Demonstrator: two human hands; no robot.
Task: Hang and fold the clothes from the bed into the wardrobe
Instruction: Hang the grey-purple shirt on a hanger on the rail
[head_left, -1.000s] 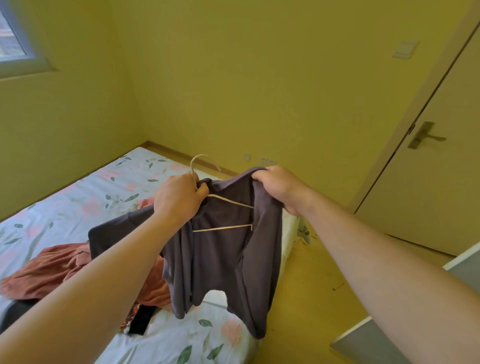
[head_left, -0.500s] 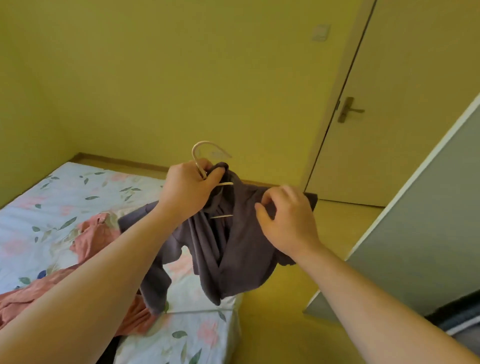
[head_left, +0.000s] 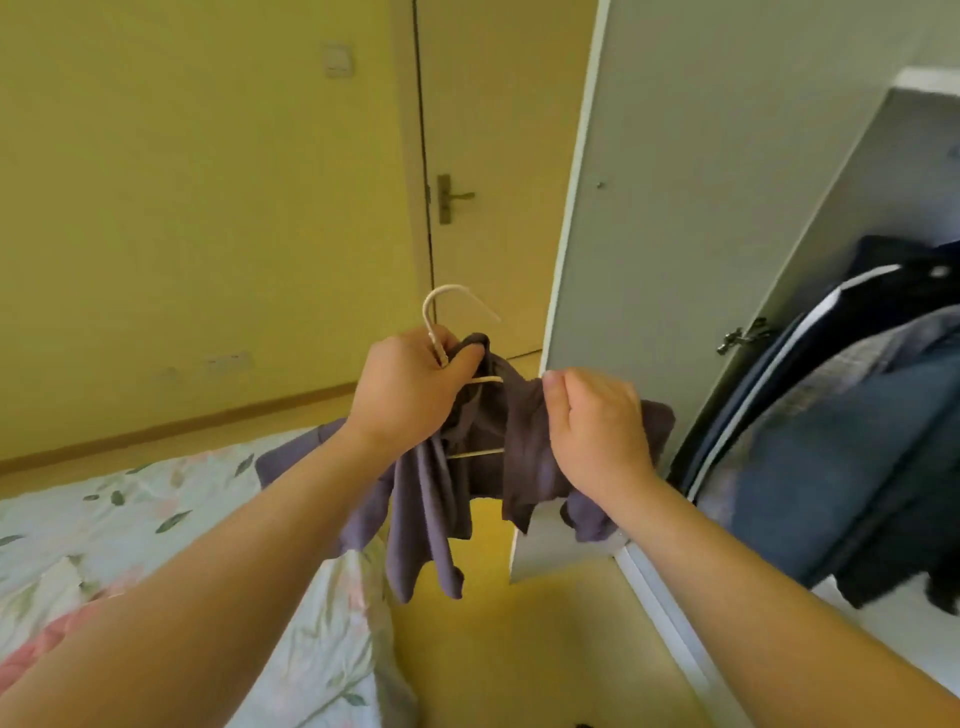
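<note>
bed (head_left: 156, 519): lower left | left hand (head_left: 410, 387): clamped round hanger (head_left: 441, 312) neck | purple top (head_left: 431, 519): draped on it, held mid-air | right hand (head_left: 597, 426): shoulder fabric pinched | step: top being straightened for hanging, looks like | next: hook to be lifted onto wardrobe (head_left: 675, 156) rail, unseen tbh

No readable text, labels, brands, numbers or signs anywhere in view.

We have carried the purple-grey top (head_left: 524, 457) on its cream wire hanger (head_left: 439, 305) to the white wardrobe door (head_left: 649, 208). Our right hand (head_left: 597, 431) now pinches its shoulder there.
</note>
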